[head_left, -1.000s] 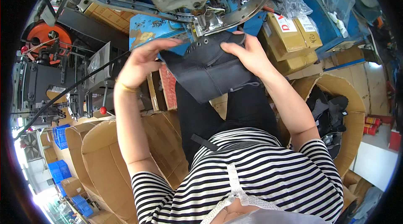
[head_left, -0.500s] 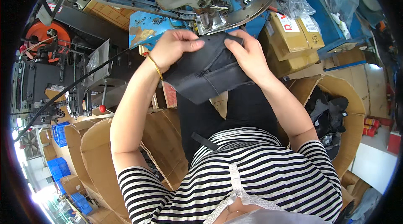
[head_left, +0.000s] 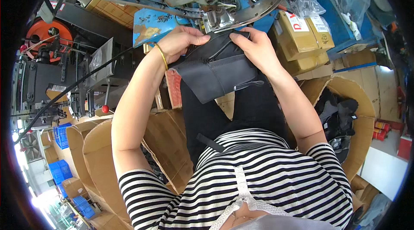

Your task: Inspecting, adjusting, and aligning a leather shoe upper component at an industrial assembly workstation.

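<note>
Black shoe upper (head_left: pixel 220 77) held just below machine head (head_left: pixel 215 17), above black trousers (head_left: pixel 261 111), left hand (head_left: pixel 177 43) pinching its top-left edge, right hand (head_left: pixel 260 51) gripping its top-right, 2 stacked cartons (head_left: pixel 297 42) farther right, open cardboard box (head_left: pixel 362 139) nearer.

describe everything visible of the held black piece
The black piece looks like smooth leather or synthetic sheet, with a seam down its lower panel and a narrow loop at lower right. The left hand and right hand hold its upper part near the machine head; contact there is unclear. Its lower part overlaps the trousers.
</note>
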`<state>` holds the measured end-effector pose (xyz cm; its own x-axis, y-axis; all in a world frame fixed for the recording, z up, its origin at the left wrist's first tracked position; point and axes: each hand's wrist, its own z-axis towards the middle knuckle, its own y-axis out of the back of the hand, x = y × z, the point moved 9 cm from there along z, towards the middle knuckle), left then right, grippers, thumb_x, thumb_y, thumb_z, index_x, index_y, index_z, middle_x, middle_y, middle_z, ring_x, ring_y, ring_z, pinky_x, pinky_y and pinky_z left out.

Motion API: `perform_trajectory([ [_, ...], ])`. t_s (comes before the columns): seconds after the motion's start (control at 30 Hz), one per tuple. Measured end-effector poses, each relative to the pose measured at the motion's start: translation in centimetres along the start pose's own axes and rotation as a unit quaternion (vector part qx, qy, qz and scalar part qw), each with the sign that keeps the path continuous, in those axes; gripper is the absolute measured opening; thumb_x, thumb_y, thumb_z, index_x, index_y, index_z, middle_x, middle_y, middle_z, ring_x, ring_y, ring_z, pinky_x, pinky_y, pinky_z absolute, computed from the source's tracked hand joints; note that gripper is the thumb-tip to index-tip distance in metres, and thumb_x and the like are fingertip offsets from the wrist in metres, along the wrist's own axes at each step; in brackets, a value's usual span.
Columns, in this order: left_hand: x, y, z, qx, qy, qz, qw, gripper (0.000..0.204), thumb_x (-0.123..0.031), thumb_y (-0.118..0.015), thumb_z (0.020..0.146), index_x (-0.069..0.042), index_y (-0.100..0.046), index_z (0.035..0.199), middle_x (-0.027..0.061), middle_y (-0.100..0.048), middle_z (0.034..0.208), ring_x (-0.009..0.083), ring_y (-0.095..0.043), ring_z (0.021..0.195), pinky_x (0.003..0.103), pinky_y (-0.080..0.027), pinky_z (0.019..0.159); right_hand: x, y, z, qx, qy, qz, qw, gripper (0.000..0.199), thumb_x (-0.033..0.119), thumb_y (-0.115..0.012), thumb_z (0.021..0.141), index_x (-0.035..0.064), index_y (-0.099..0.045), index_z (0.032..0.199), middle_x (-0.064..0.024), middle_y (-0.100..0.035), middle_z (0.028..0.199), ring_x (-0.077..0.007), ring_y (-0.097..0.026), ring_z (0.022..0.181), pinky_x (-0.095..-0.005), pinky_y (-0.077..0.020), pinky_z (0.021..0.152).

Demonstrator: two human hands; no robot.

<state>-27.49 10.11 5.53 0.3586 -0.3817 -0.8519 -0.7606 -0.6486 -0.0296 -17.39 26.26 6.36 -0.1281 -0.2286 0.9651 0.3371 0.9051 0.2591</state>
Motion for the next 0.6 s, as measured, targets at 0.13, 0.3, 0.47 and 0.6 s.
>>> perform_trajectory([
  [0.13,0.1,0.9,0.2,-0.038,-0.011,0.048,0.998,0.020,-0.017,-0.081,0.074,-0.005,-0.067,0.081,0.0028,-0.066,0.075,0.0113,-0.058,0.064,0.024,-0.045,0.062,-0.7,-1.0,-0.7,0.080,-0.022,0.192,0.978,0.038,0.026,-0.065,0.087,-0.0072,-0.063,0.105,-0.0083,-0.068,0.089,-0.0108,-0.061,0.074,-0.0238,-0.0481,0.065],
  [0.3,0.3,1.2,0.6,-0.055,-0.014,0.034,0.998,0.017,-0.014,-0.079,0.076,-0.004,-0.067,0.082,0.0035,-0.066,0.077,0.0112,-0.059,0.068,0.024,-0.045,0.063,-1.2,-0.9,-0.9,0.012,0.002,0.137,0.990,0.025,0.018,-0.063,0.089,-0.0046,-0.065,0.101,-0.0038,-0.067,0.087,-0.0066,-0.059,0.075,-0.0217,-0.0472,0.066],
  [0.47,0.4,0.7,0.2,0.005,-0.024,0.025,0.999,0.015,-0.018,-0.076,0.080,-0.005,-0.068,0.083,0.0008,-0.066,0.078,0.0088,-0.057,0.069,0.022,-0.042,0.063,-0.3,-0.8,-1.1,-0.010,0.024,0.140,0.990,0.029,0.024,-0.066,0.084,-0.0036,-0.068,0.091,-0.0072,-0.068,0.074,-0.0101,-0.060,0.065,-0.0266,-0.0469,0.061],
  [0.6,-0.4,-0.2,-0.8,0.026,-0.037,-0.008,0.999,0.019,-0.025,-0.072,0.084,-0.006,-0.069,0.086,-0.0029,-0.065,0.077,0.0054,-0.055,0.068,0.021,-0.041,0.063,0.7,-1.4,-1.4,-0.027,0.063,0.044,0.997,0.032,0.026,-0.066,0.081,-0.0046,-0.067,0.089,-0.0170,-0.066,0.069,-0.0174,-0.062,0.062,-0.0320,-0.0467,0.060],
])
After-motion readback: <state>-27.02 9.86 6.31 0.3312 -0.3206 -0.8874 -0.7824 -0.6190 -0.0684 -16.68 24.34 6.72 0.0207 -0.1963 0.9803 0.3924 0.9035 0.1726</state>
